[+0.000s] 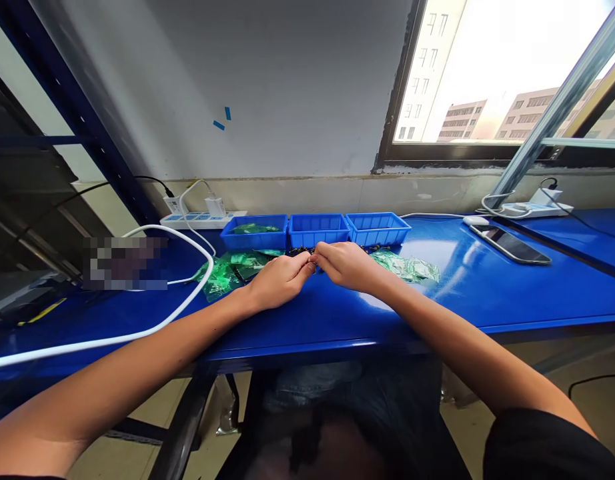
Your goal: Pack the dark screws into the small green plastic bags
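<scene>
My left hand (pixel 280 280) and my right hand (pixel 345 265) meet at the middle of the blue table (pixel 487 287), fingertips pinched together on something too small to make out. Both hands have curled, closed fingers. Green plastic bags (pixel 227 270) lie just left of my left hand, and more green bags (pixel 410 267) lie right of my right hand. Small dark parts (pixel 300 251) sit in a row behind the hands. Three blue trays stand behind them: the left tray (pixel 255 239) holds a green bag, the middle tray (pixel 317 231) and the right tray (pixel 377 230) look bare inside.
A white cable (pixel 152 327) loops over the table's left part from a power strip (pixel 200 219) by the wall. A phone (pixel 510 243) lies at the right, with another power strip (pixel 535 208) behind it. A window is at the upper right.
</scene>
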`<state>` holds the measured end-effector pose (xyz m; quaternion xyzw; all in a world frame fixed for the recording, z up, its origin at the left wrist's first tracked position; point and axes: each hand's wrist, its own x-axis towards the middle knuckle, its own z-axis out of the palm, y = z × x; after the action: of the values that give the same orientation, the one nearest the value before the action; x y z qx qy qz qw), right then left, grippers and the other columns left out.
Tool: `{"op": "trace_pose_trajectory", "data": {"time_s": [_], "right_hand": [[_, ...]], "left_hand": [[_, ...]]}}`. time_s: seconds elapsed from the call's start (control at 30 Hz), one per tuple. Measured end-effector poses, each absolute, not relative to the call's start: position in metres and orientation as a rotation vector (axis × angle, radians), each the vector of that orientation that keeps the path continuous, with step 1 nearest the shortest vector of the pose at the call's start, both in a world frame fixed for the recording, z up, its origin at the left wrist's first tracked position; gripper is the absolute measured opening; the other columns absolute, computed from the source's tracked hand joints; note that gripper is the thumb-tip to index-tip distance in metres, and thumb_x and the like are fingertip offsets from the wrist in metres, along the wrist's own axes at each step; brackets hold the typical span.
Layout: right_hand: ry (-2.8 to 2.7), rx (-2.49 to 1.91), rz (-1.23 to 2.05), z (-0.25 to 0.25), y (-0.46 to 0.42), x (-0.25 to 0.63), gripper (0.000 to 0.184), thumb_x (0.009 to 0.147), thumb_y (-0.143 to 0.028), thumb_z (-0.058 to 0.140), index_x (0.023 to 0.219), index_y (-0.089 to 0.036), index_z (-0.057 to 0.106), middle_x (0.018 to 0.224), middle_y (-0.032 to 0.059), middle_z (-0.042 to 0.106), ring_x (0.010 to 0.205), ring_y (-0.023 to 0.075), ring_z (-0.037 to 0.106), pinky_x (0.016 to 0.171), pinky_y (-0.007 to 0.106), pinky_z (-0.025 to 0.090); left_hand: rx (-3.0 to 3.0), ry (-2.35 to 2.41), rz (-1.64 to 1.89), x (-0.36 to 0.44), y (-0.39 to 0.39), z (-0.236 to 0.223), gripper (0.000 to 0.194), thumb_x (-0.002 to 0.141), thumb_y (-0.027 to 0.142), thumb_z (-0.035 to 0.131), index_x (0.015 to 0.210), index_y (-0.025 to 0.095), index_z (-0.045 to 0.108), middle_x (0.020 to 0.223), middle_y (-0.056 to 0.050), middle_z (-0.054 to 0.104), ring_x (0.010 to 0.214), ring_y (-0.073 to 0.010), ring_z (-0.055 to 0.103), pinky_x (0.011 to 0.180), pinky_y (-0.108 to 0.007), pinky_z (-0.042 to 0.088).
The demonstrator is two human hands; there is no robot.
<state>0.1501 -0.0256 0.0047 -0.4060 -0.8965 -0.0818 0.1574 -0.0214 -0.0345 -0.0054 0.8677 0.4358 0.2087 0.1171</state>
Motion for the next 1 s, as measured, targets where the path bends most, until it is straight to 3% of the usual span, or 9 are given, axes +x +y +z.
{"op": "trace_pose_trajectory", "data": {"time_s": [0.17, 0.6, 1.0], "right_hand": [[-2.575, -1.161, -0.256, 0.0041, -0.0270, 0.1486, 0.025, 0.094, -0.027, 0.032, 0.086, -0.014, 0.052, 0.073, 0.0057, 0.061, 0.058, 0.0132, 0.049, 0.054, 0.025, 0.020], [-2.487, -1.211, -0.225, 0.0054, -0.0279, 0.1475, 0.036, 0.094, -0.034, 0.033, 0.073, -0.015, 0.056, 0.065, 0.0031, 0.057, 0.056, 0.0111, 0.043, 0.054, 0.026, 0.018], [-2.509, -1.256, -0.214, 0.0061, -0.0294, 0.1451, 0.039, 0.095, -0.035, 0.034, 0.072, -0.014, 0.057, 0.063, 0.0035, 0.056, 0.055, 0.0111, 0.043, 0.055, 0.026, 0.016]], "left_hand": [[2.534, 1.282, 0.612, -0.0215, -0.0346, -0.0061, 0.028, 0.092, 0.035, 0.028, 0.085, 0.020, 0.050, 0.077, -0.004, 0.064, 0.070, -0.0193, 0.060, 0.062, -0.027, 0.039], [2.551, 1.296, 0.637, -0.0199, -0.0367, -0.0049, 0.033, 0.092, 0.039, 0.028, 0.071, 0.020, 0.046, 0.052, 0.002, 0.046, 0.047, -0.0138, 0.044, 0.048, -0.025, 0.026], [2.601, 1.282, 0.536, -0.0188, -0.0366, -0.0047, 0.036, 0.093, 0.038, 0.026, 0.078, 0.019, 0.052, 0.053, 0.001, 0.048, 0.049, -0.0155, 0.047, 0.049, -0.025, 0.028]]}}
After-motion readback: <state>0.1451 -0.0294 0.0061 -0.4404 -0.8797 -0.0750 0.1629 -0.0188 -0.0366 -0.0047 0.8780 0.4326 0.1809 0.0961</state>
